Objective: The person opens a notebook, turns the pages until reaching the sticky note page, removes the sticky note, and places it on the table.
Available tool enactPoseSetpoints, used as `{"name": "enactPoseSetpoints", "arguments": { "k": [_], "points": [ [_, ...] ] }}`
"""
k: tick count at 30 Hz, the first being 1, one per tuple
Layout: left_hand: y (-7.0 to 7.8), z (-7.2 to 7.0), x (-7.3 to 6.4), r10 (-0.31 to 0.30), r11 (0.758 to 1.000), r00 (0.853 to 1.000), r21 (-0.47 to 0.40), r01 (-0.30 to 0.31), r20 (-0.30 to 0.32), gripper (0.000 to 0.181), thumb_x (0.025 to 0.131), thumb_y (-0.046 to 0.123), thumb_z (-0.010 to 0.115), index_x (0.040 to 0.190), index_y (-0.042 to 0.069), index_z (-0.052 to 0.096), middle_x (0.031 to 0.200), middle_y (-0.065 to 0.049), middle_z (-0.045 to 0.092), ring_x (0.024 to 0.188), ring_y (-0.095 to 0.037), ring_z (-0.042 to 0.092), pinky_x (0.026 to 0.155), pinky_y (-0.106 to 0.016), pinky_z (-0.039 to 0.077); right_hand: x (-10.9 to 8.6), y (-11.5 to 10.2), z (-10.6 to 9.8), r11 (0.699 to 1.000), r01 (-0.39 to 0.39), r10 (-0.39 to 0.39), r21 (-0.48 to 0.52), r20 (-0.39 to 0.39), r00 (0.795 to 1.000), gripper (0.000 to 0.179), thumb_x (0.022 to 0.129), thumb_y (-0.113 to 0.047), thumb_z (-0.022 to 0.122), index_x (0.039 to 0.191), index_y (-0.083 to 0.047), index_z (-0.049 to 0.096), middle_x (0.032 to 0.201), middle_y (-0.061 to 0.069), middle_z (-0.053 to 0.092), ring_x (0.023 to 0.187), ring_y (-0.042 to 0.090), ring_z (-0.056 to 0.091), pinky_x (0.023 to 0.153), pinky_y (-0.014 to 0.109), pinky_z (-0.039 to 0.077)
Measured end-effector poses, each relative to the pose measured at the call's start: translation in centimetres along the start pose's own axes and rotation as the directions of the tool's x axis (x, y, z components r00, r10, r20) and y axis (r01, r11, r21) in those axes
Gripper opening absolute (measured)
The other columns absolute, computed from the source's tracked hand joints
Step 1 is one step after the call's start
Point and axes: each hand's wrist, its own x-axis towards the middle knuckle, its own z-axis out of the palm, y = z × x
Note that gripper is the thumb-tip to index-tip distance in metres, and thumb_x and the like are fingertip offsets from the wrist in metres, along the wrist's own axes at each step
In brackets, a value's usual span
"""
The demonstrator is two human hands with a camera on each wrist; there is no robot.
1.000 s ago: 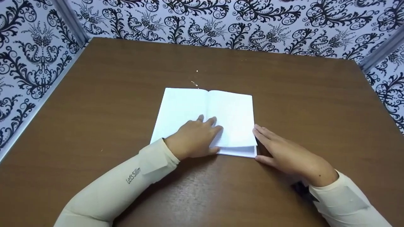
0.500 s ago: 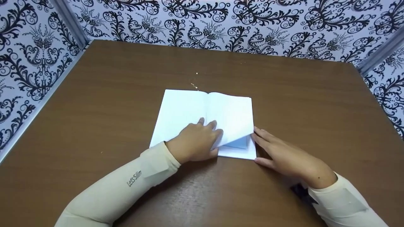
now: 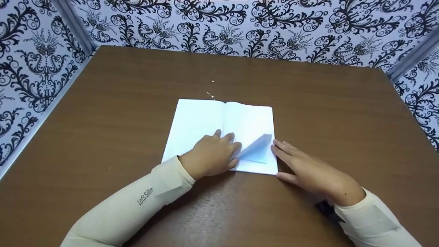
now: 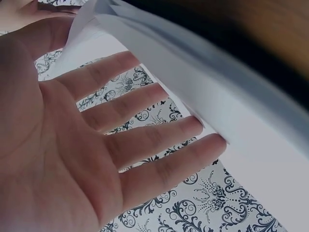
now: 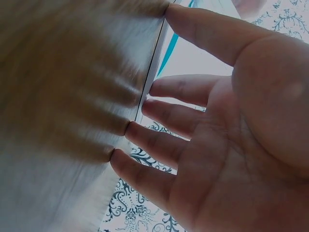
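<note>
An open book [image 3: 199, 120] with blank white pages lies on the brown table. My left hand [image 3: 214, 152] presses its straight fingers on the pages near the middle fold, its thumb by the lower edge. In the left wrist view those fingertips touch white pages [image 4: 251, 130]. On the lower right side, a pale blue triangle [image 3: 255, 152] shows below the slanted edge of a lifted page. My right hand [image 3: 305, 164] rests its outstretched fingers and thumb against the book's right edge. A teal strip [image 5: 169, 53] shows beside the thumb in the right wrist view.
The brown tabletop [image 3: 120, 103] spreads around the book. Small pale crumbs [image 3: 210, 95] lie just beyond the book's top edge. Black-and-white patterned walls [image 3: 226, 31] stand behind and at both sides of the table.
The lower corner of the right-hand page has risen and folded back up and leftward, baring the pale blue area beneath. Both hands have stayed nearly in place.
</note>
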Motion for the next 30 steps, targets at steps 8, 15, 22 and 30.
{"name": "enactPoseSetpoints", "arguments": {
  "k": [8,15,22,30],
  "points": [
    [-0.4,0.0,0.4,0.062,0.997,0.950,0.066,-0.044,-0.307,0.018,0.093,0.027,0.064,0.088,0.012,0.071,0.077,-0.004,0.070,0.061,-0.020,0.064,0.052,-0.037,0.052,0.0,-0.1,0.0,0.999,0.034,-0.034,-0.006,-0.036,0.999,0.069,0.099,-0.033,0.061,0.155,-0.002,0.033,0.162,0.020,0.028,0.147,0.044,0.031,0.114,0.058,0.033],
    [-0.3,-1.4,0.6,0.009,1.000,0.885,0.019,0.000,-0.465,0.022,0.091,0.024,0.065,0.074,0.012,0.065,0.066,-0.002,0.064,0.054,-0.018,0.060,0.052,-0.038,0.048,-0.1,0.1,0.1,1.000,0.019,-0.019,-0.003,-0.031,0.999,0.070,0.099,-0.032,0.062,0.154,-0.002,0.033,0.163,0.020,0.028,0.148,0.044,0.030,0.115,0.058,0.032],
    [-1.2,-2.9,-0.6,-0.113,0.993,0.826,-0.075,0.086,-0.552,0.029,0.090,0.022,0.064,0.063,0.015,0.055,0.058,0.001,0.055,0.049,-0.020,0.054,0.050,-0.040,0.043,-0.2,-0.1,-0.1,1.000,0.015,-0.016,-0.006,-0.031,0.999,0.070,0.099,-0.032,0.063,0.155,-0.003,0.032,0.163,0.019,0.027,0.149,0.042,0.028,0.116,0.057,0.031],
    [-3.7,-3.0,-3.7,-0.244,0.969,0.808,-0.099,0.226,-0.536,0.034,0.090,0.022,0.062,0.060,0.014,0.048,0.058,-0.001,0.051,0.045,-0.022,0.049,0.043,-0.043,0.040,-0.2,-0.1,-0.1,1.000,-0.006,0.006,-0.011,0.009,1.000,0.071,0.100,-0.033,0.060,0.157,-0.006,0.027,0.165,0.017,0.022,0.150,0.041,0.025,0.116,0.057,0.030]
  ]
}}
